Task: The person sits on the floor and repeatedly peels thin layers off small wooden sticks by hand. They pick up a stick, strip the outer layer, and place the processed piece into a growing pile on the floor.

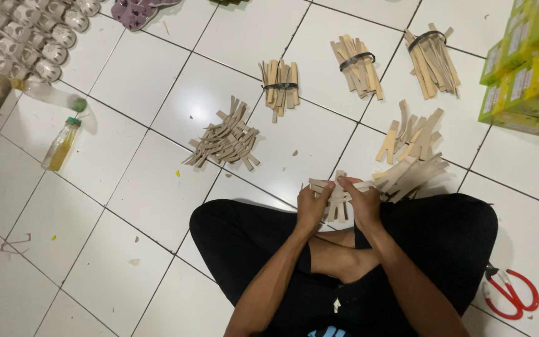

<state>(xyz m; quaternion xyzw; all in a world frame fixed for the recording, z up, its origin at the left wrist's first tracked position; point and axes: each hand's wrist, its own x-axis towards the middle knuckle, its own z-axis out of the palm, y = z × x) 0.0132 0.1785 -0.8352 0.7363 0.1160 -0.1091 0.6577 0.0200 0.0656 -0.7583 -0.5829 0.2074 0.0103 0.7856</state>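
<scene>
The floor (126, 187) is white glazed tile laid on a diagonal, its dark grout lines running in a grid; small scraps and specks lie scattered over it; the light is even and soft, throwing faint shadows; yellow-green boxes (528, 68) are stacked at the right edge; red-handled scissors (511, 294) lie low at the right; a plastic bottle (61, 145) of yellowish liquid lies at the left.

Pale wooden strips (338, 193), bunched crosswise, gripped above crossed legs.
</scene>
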